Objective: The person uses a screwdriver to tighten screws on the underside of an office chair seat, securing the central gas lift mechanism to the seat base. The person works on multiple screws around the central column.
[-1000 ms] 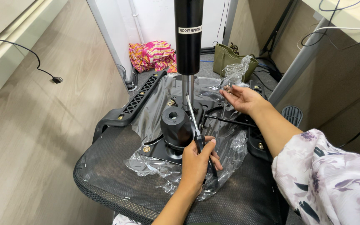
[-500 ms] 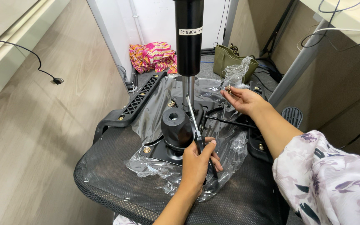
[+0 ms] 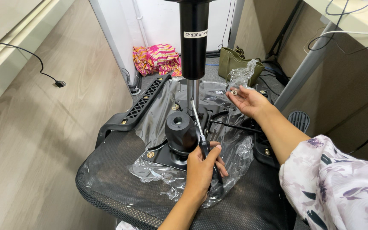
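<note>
Little has changed since a moment ago: my left hand (image 3: 201, 170) still wraps its fingers tight round the black handle of the long steel-shafted screwdriver (image 3: 198, 125), whose tip stays down beside the chrome rod of the black gas-lift cylinder (image 3: 194, 40). My right hand (image 3: 248, 101) remains raised beyond the cylinder, thumb and forefinger pinching a small metal bolt (image 3: 234, 90) at the mouth of a crumpled clear plastic bag (image 3: 242, 73).

The screwdriver leans over the black metal mechanism plate with its round knob (image 3: 179, 135), which lies on wrinkled clear plastic wrap (image 3: 231, 159) on the upturned black mesh chair seat (image 3: 107, 179). A white rectangular label with dark print bands the cylinder's front. A pink-and-orange patterned cloth bundle (image 3: 158, 57) and an olive-green bag (image 3: 231, 61) sit on the floor behind.
</note>
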